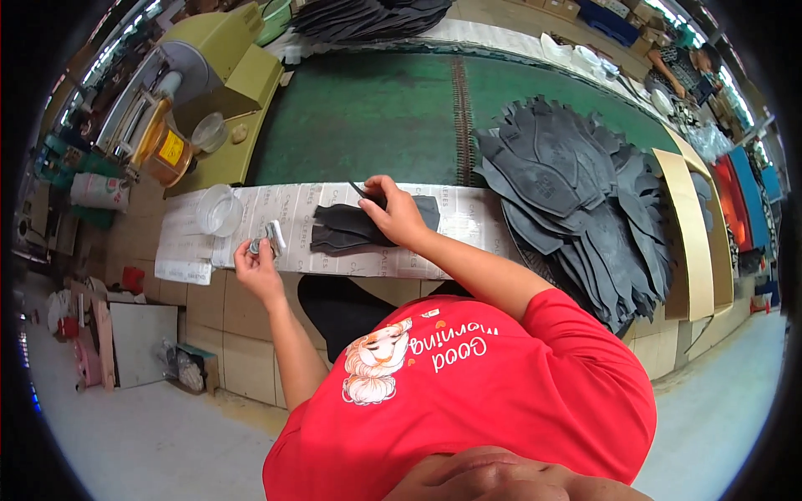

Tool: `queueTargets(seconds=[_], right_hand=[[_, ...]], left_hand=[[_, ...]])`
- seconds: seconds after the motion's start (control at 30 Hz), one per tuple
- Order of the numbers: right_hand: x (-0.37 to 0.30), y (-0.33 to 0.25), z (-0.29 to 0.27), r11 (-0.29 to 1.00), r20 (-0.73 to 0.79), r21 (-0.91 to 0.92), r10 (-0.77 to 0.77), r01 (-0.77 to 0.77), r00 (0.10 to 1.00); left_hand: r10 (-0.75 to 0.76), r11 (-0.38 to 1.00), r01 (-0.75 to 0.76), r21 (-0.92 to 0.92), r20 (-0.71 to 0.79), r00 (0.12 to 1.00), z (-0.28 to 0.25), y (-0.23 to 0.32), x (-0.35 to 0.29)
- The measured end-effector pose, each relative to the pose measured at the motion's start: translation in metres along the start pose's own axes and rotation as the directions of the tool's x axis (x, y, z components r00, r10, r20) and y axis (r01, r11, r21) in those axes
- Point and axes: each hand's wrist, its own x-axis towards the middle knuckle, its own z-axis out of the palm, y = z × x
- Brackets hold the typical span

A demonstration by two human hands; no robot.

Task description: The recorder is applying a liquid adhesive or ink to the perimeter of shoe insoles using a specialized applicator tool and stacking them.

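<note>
Two dark grey shoe-sole pieces (355, 229) are laid side by side on a strip of printed paper (292, 209) that covers the front edge of the bench, in front of the green conveyor belt (368, 117). The paper is judged to be there to protect the surface beneath. The right hand (393, 210) is pressed down on the right end of the soles, fingers spread flat over them so that they are held steady; a thin dark tool or strip is seen projecting from beneath the fingertips, but its kind cannot be made out.

The left hand (255, 263) is held just off the paper's near edge, its fingers closed around a small metallic object (267, 238), possibly a brush ferrule or clip; its exact nature is not determinable. A clear plastic cup (219, 209) is set on the paper just beside that hand, within easy reach. Its contents cannot be seen.

A large fanned stack of dark soles (576, 200) is placed to the right, near the working hand, presumably as stock. An amber jar (167, 150) and a second clear container (209, 132) are stood on the olive-green machine stand (225, 75) at upper left.

The bench's underside is hidden by the red shirt (468, 392). Another pile of dark pieces (368, 17) at the top is cut off by the frame, and another person at the upper right edge is only partly visible.
</note>
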Motion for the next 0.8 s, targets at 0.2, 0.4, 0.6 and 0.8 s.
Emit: queueTargets(seconds=[0.2, 0.4, 0.6, 0.8], right_hand=[[0.037, -0.044, -0.064, 0.969, -0.135, -0.222, -0.139, 0.107, 0.981], [0.054, -0.067, -0.217, 0.557, -0.369, -0.809, -0.232, -0.188, 0.900], [0.035, -0.025, -0.207, 0.188, -0.364, -0.915, 0.001, -0.358, 0.931], [0.010, -0.008, -0.203, 0.123, -0.329, -0.930, 0.137, -0.346, 0.934]], left_hand=[[-0.019, 1.000, 0.019, 0.005, -0.012, 1.000, -0.004, 0.004, -0.002], [-0.049, 0.999, 0.048, -0.020, -0.057, 0.997, -0.023, -0.003, -0.001], [-0.070, 0.997, 0.069, -0.032, -0.024, 0.997, -0.009, -0.008, -0.004], [-0.052, 0.990, 0.053, -0.128, 0.009, 0.999, 0.008, 0.004, -0.003]])
